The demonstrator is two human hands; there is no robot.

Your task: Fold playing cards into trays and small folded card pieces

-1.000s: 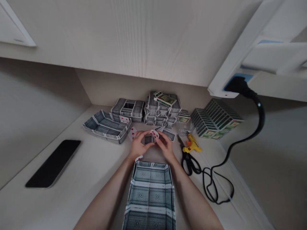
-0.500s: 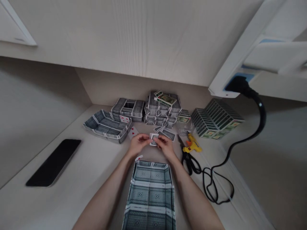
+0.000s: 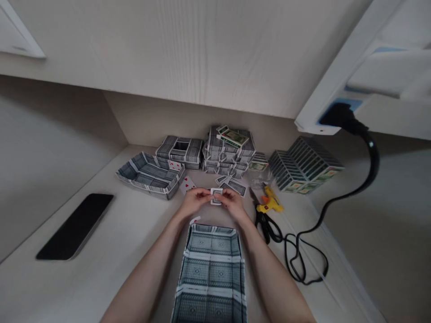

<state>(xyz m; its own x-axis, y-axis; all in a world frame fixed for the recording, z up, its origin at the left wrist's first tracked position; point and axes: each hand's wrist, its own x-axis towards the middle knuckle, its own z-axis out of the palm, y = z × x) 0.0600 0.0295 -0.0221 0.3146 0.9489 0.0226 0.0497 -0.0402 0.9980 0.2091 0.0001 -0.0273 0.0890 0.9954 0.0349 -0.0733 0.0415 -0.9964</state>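
Note:
Between my two hands is a playing card [image 3: 216, 196], its patterned back toward me; it looks small, perhaps folded. My left hand [image 3: 195, 200] pinches its left edge and my right hand [image 3: 231, 201] its right edge. Below them, between my forearms, lies a long open tray made of playing cards [image 3: 208, 273]. A small white scrap with a red mark [image 3: 195, 220] lies at its far left corner. Loose cards [image 3: 235, 185] lie just behind my right hand, and a card with red hearts [image 3: 187, 184] sits behind my left.
Another card tray [image 3: 151, 175], a card box with a square opening [image 3: 191, 154] and stacked card boxes [image 3: 227, 157] stand at the back. Rows of card packs [image 3: 303, 166] are at right, near a yellow glue gun [image 3: 272, 202], black scissors [image 3: 267, 226] and a cable [image 3: 323, 215]. A phone [image 3: 76, 226] lies left.
The card between my fingers has turned slightly, and its patterned back now shows flatter toward me. My hands have stayed in nearly the same place.

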